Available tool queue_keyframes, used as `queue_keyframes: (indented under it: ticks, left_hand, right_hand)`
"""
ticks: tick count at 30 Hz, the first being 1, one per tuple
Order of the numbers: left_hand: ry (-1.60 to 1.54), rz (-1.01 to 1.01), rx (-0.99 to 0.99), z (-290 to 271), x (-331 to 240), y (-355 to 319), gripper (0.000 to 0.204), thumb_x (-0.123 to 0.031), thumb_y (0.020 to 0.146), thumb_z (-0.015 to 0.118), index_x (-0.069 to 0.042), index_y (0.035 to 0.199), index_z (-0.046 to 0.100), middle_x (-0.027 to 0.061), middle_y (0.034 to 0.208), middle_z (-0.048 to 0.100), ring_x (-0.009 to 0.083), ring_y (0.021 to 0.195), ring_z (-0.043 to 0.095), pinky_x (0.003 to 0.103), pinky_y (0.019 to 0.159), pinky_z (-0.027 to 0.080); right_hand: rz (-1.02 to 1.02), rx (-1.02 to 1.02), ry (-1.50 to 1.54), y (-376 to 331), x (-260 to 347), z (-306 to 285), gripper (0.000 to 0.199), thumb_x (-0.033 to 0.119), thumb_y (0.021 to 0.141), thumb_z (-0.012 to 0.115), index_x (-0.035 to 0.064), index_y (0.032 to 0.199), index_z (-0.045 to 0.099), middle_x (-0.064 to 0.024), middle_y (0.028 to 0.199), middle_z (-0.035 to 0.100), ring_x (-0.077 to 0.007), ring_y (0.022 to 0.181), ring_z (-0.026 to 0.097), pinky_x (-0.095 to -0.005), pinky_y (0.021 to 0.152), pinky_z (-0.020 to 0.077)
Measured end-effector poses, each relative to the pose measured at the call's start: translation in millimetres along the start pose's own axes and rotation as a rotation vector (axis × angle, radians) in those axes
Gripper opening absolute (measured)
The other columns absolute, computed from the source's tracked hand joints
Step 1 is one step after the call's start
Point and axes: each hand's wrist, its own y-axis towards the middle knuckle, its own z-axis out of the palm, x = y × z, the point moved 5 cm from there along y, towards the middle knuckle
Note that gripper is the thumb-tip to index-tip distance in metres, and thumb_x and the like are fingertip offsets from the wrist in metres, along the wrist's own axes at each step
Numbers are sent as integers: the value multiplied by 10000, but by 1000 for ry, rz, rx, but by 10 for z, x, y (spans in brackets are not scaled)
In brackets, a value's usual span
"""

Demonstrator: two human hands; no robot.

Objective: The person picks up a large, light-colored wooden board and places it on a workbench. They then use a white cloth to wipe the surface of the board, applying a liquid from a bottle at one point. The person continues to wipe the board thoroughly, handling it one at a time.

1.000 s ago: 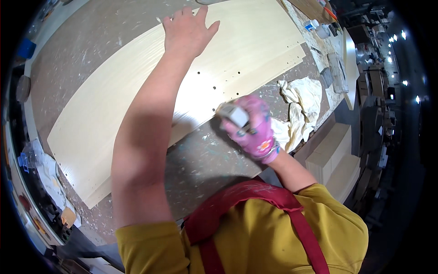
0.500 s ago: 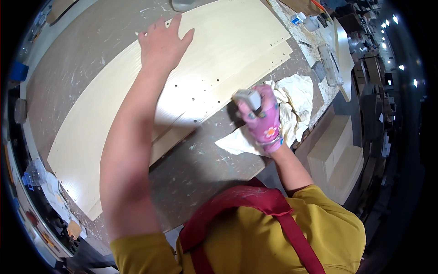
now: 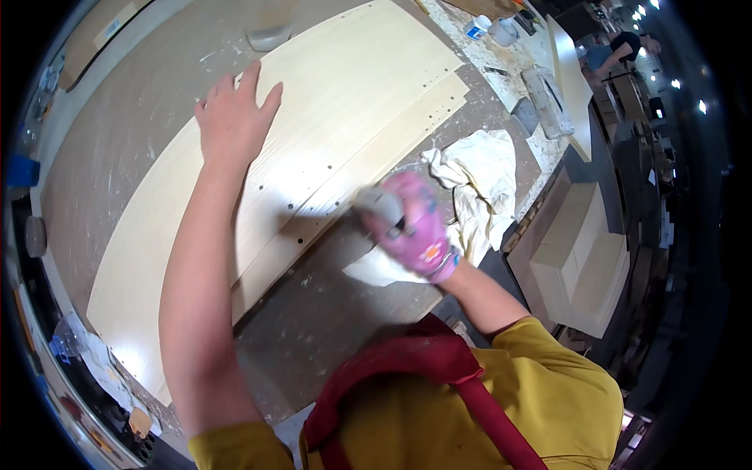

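Arched panels (image 3: pixel 352 102): two visible; long axis one-thirty o'clock, arc facing ten
Left hand (image 3: pixel 233 125): spread, holding nothing
Right hand (image 3: pixel 413 223): closed round one grey block (image 3: pixel 379 205)

The right hand (image 3: pixel 413 223), in a pink glove (image 3: pixel 427 244), is blurred; its individual fingertips are not distinguishable. The grey block (image 3: pixel 381 205) in its grip is likewise blurred. The underside of the block is hidden, so contact with the panel edge cannot be determined. The palm of the left hand (image 3: pixel 233 117) is hidden from view. The left forearm (image 3: pixel 200 258) covers part of the upper panel (image 3: pixel 337 102). The upper panel conceals all but a strip of the lower panel (image 3: pixel 423 116). The glove obscures part of the white cloth (image 3: pixel 489 180). The lower frame edge cuts off the red apron (image 3: pixel 395 364). The background person (image 3: pixel 624 51) is too small for detail.
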Motion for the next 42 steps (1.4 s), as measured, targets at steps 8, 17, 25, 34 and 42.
queue_keyframes:
  ticks: [8,17,25,34,42]
  left_hand:
    - [25,6,-19,-12,-33,12,556,-501,925,493,-205,1396,478,147,1293,535,301,1224,498,502,1059,316]
    - [35,-2,33,-11,-51,28,541,-484,933,491,-200,1393,476,148,1308,521,294,1234,493,504,1063,311]
    - [38,17,6,-8,-60,24,532,-470,929,510,-214,1393,470,119,1237,550,283,1169,528,491,1031,335]
    - [24,24,18,4,-49,29,542,-482,928,509,-208,1394,470,111,1212,554,286,1144,536,481,1010,346]
    - [55,21,13,3,-60,29,546,-471,930,509,-201,1403,463,103,1208,551,290,1134,536,477,1015,334]
  right_hand:
    - [517,-306,72,-42,-701,-265,362,238,850,696,16,1053,494,-195,868,598,-379,761,619,-446,683,508]
    - [525,-231,15,34,-825,-375,357,261,855,681,32,1066,506,-204,891,615,-392,769,628,-456,670,517]
    - [520,-329,-66,22,-1047,-467,377,237,831,692,16,1086,522,-195,996,582,-388,862,607,-464,753,491]
    - [501,-323,-174,109,-1272,-591,401,293,863,655,28,1132,520,-212,992,601,-412,866,612,-464,761,495]
    - [600,-128,-170,75,-1639,-600,430,325,862,668,33,1143,525,-211,1042,607,-409,869,619,-470,746,502]
